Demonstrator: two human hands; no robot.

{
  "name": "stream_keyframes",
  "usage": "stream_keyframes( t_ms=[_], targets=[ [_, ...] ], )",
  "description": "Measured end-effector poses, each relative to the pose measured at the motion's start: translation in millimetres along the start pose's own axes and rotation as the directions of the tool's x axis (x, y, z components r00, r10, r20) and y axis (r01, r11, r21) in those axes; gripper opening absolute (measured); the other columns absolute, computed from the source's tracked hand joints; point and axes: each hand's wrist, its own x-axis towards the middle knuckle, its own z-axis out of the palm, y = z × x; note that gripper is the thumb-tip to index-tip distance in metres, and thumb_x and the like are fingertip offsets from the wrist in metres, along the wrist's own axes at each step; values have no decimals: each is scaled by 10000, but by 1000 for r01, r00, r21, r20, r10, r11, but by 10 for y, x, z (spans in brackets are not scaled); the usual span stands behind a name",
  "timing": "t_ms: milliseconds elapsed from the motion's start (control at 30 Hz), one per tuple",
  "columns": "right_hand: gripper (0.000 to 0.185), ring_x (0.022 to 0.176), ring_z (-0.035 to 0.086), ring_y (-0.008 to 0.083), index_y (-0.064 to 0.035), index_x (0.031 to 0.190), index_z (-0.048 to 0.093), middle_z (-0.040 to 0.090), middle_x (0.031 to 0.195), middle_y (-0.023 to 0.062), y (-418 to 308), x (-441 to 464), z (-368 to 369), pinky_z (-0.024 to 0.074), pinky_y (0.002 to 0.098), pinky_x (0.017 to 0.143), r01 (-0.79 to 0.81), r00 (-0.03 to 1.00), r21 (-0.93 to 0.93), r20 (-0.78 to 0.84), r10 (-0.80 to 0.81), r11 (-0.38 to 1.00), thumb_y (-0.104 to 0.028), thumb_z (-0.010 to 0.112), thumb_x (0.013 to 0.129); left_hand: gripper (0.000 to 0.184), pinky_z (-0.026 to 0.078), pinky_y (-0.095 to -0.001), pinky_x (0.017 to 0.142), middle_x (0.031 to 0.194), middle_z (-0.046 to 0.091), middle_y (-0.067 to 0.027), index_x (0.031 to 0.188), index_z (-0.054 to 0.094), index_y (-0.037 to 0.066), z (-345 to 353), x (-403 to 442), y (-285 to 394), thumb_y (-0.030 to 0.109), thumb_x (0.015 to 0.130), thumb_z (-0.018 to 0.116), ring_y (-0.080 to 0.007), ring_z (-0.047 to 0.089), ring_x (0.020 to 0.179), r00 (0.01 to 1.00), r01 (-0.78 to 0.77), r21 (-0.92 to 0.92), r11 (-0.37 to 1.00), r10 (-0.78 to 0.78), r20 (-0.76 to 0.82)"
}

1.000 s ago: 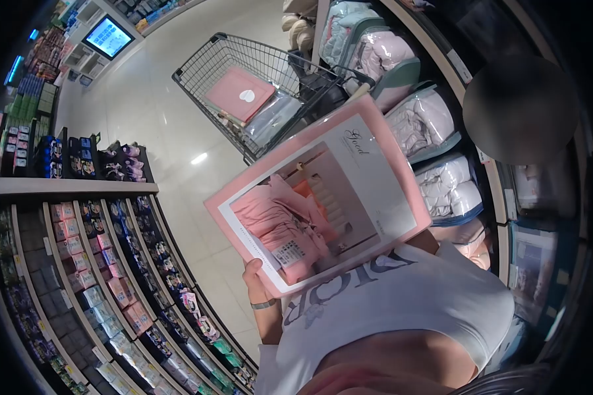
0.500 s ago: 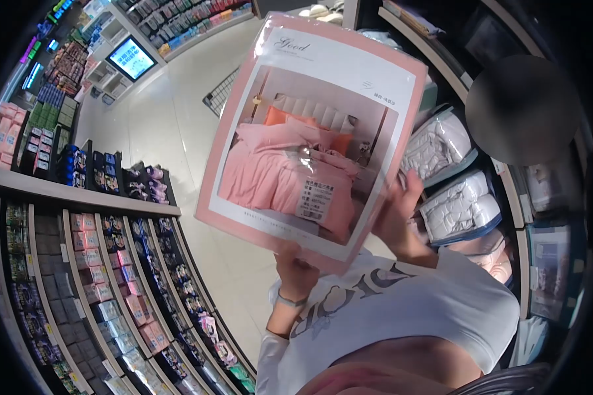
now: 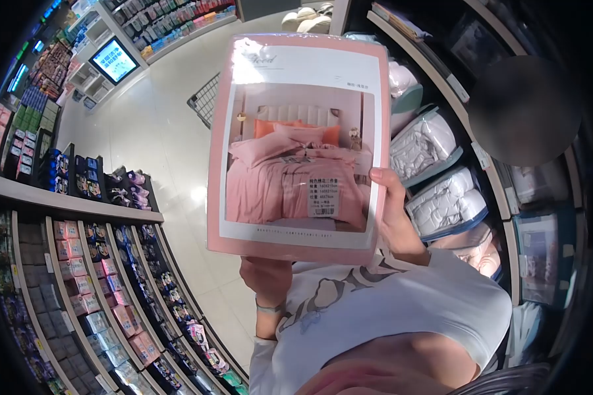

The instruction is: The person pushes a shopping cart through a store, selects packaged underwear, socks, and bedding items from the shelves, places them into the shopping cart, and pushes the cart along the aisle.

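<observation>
A flat pink bedding set package (image 3: 300,197) in shiny clear wrap is held up in front of me, its front facing me. Its cover shows a bed with pink covers and orange pillows, and a printed label sits at the lower right. My right hand (image 3: 396,214) grips the right edge, thumb on the front and fingers hidden behind. Under the lower left edge, my left hand (image 3: 265,275) supports the package, its fingers partly hidden; a band circles that wrist.
Shelves on the right hold bagged white bedding (image 3: 445,204). A low display shelf (image 3: 72,191) with several rows of small boxed goods runs along the left. Beyond the package, a wire cart (image 3: 204,99) stands on the pale tiled floor (image 3: 138,131). A lit screen (image 3: 114,60) is at the far left.
The package has turned from a tilt to nearly upright and shifted slightly left and down. Both hands moved with it, keeping hold. The view has shifted a little.
</observation>
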Motion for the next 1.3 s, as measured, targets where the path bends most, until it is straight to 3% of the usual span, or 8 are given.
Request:
stream_keyframes(
  t_ms=[100, 233, 300, 567, 633, 700, 867, 1300],
  targets=[
    [773, 1226, 586, 335, 58, 1497, 367, 540, 1389, 242, -102, -36, 149, 472, 431, 1089, -90, 996, 95, 7, 89, 991, -301, 600, 854, 656, 340, -498, 1161, 1480, 549, -97, 1416, 512, 33, -233, 136, 51, 459, 952, 697, -215, 497, 1371, 935, 289, -946, 145, 171, 311],
    [760, 1211, 592, 331, 63, 1486, 382, 557, 1363, 237, -117, -145, 252, 481, 435, 1068, -185, 983, 169, 20, 185, 968, -332, 583, 868, 819, 259, -511, 1237, 1600, 442, -83, 1557, 400, 78, -682, 196, -394, 577, 955, 641, -246, 433, 1446, 996, -63, -830, 555, -11, -83],
    [753, 1214, 590, 328, 62, 1481, 393, 559, 1363, 236, -46, -169, 271, 485, 436, 1059, -205, 978, 177, 4, 208, 963, -332, 585, 868, 796, 201, -525, 1272, 1635, 410, -102, 1583, 395, 100, -944, 172, -358, 521, 962, 660, -275, 373, 1508, 791, 398, -914, -76, 533, 300],
    [780, 1233, 575, 287, 2, 1551, 348, 567, 1356, 202, 135, 75, -81, 474, 401, 1059, -335, 928, 36, -160, 337, 941, -245, 598, 855, 755, 425, -467, 1178, 1582, 422, -191, 1610, 240, -25, -1085, 368, -422, 228, 1001, 608, -290, 464, 1438, 834, 542, -834, 105, 56, 550],
    [798, 1248, 571, 272, -16, 1584, 316, 559, 1381, 190, 200, 276, -217, 475, 387, 1059, -342, 929, -53, -168, 329, 938, -216, 606, 868, 802, 412, -385, 1145, 1506, 493, -209, 1568, 319, -61, -767, 566, -133, 211, 927, 717, -281, 502, 1391, 884, 440, -461, 771, -283, 371],
    [809, 1254, 570, 264, -19, 1602, 291, 547, 1404, 179, 234, 502, -266, 476, 374, 1063, -355, 922, -167, -228, 314, 920, -188, 613, 879, 826, 407, -354, 1123, 1453, 544, -199, 1538, 369, -71, -476, 840, 28, 223, 884, 779, -270, 533, 1349, 816, 570, -236, 787, -511, 270],
    [1025, 1430, 416, 223, -19, 1622, 248, 438, 1535, 142, 275, 1147, -656, 364, 332, 1153, -319, 924, -744, -107, 367, 587, -91, 812, 769, 783, 476, -360, 1036, 1331, 611, -178, 1446, 464, -59, 122, 1299, -198, 198, 829, 873, -258, 610, 1197, 846, 512, -134, 849, -471, 248],
    [1244, 1368, 518, 252, -30, 1615, 276, 517, 1493, 176, 605, 2404, -1266, 421, 361, 1139, -465, 837, -762, -212, 505, 450, -278, 982, 621, 731, 439, -367, 1072, 1347, 597, -167, 1444, 476, -43, 836, 2191, -463, 236, 867, 827, -251, 578, 1239, 863, 505, 44, 862, -505, 9]
  ],
)
